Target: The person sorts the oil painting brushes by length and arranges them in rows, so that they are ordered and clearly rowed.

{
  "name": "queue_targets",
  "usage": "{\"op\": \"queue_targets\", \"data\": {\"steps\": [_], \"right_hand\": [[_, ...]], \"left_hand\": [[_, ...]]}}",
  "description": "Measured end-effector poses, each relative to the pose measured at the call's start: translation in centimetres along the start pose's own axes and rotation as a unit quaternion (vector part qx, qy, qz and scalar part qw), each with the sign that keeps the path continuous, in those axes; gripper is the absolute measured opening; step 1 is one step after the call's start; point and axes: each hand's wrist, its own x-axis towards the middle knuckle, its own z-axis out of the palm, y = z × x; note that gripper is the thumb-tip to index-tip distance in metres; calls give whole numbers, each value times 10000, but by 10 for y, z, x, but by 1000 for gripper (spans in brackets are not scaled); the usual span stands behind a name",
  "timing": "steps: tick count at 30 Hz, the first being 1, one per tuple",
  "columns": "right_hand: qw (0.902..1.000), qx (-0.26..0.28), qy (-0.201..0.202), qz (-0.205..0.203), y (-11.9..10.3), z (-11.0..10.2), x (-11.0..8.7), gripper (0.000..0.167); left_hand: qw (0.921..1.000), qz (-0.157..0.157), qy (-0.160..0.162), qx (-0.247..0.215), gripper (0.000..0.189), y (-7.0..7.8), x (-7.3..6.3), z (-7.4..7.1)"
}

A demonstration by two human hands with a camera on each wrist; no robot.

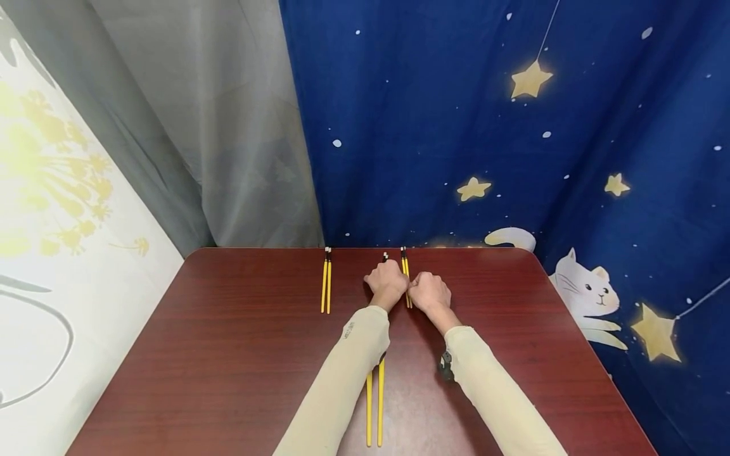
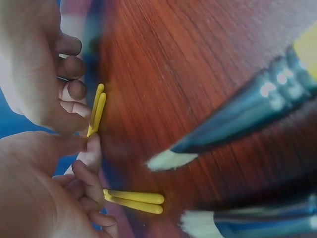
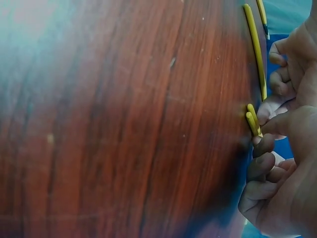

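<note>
My left hand point(image 1: 387, 277) and right hand point(image 1: 430, 292) meet near the table's far edge, at a pair of thin paintbrushes point(image 1: 403, 261) with yellow handles, black ferrules and white bristles. Thumb and fingertips of each hand pinch this pair from opposite sides; its handle ends point(image 2: 99, 110) stick out toward me between the hands. Other fingers are curled in. Under my left hand lies another pair, whose white tips point(image 1: 384, 256) show beyond the knuckles and whose yellow handle ends point(image 2: 136, 201) show below the hand in the left wrist view.
Another pair of paintbrushes point(image 1: 326, 282) lies to the left on the reddish-brown table point(image 1: 239, 367). Two larger brushes point(image 1: 380, 405) lie nearer me, partly behind the left sleeve point(image 1: 342, 386); their bristles point(image 2: 172, 160) appear close in the left wrist view. Curtains point(image 1: 410, 126) hang behind the table.
</note>
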Motion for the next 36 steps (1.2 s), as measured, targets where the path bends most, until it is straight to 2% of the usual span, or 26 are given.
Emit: {"op": "queue_targets", "data": {"steps": [8,13,19,23,27,31,36], "right_hand": [[9994,263,232,81,-5,2,-3,27],[9978,379,521,129,-10,7,-5,21],[9960,542,712,29,-18,12,-6,18],[9962,586,634,-88,-24,15,-7,20],[9973,523,496,-152,-27,18,-9,24],[9983,424,322,-221,-34,21,-10,30],[9988,340,137,-331,-42,23,-11,32]], "left_hand": [[9987,67,510,-36,39,-19,5,-12],[9982,28,470,-379,49,-37,11,-27],[9956,-80,512,-778,44,-60,15,-44],[9956,-159,418,-824,35,-72,16,-49],[9953,-64,235,-937,24,-80,13,-53],[9950,84,41,-992,23,-86,11,-55],[9955,217,-171,-908,24,-86,8,-56]]}}
